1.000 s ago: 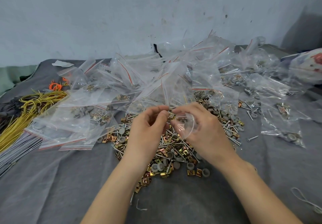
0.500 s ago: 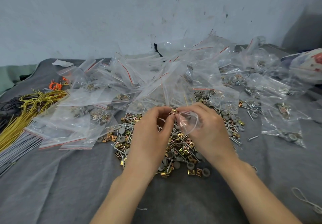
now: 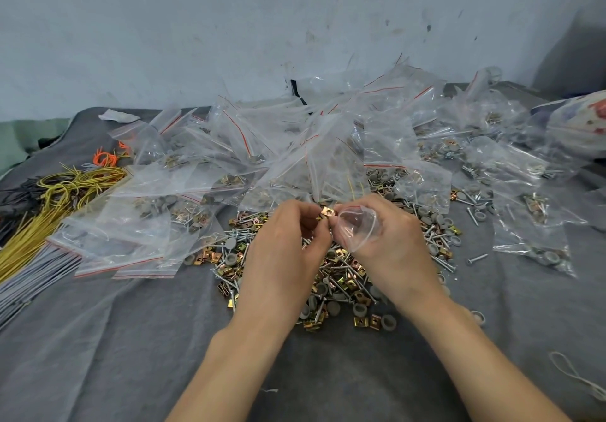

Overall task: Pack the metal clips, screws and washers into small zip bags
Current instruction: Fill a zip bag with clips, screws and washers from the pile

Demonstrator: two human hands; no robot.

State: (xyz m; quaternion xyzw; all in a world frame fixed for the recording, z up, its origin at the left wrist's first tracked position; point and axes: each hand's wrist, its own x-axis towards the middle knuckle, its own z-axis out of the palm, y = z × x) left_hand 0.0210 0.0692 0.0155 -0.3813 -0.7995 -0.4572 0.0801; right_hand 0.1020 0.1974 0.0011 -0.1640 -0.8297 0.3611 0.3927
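A loose heap of brass-coloured metal clips, screws and grey washers [image 3: 341, 277] lies on the grey cloth below my hands. My left hand [image 3: 288, 241] pinches a small metal clip [image 3: 327, 212] at its fingertips, just above the heap. My right hand [image 3: 390, 241] grips a small clear zip bag [image 3: 359, 226], whose mouth faces the clip. The clip sits right at the bag's opening, between both hands.
Many clear zip bags with red strips [image 3: 295, 146], some filled, are piled behind the heap and to both sides. Yellow and orange wire bundles [image 3: 59, 198] lie at the left. A pale wall [image 3: 262, 28] rises behind. Bare grey cloth [image 3: 131, 356] covers the front.
Both hands rose slightly and came together. My left hand brought a metal clip up to the mouth of the bag held by my right hand.
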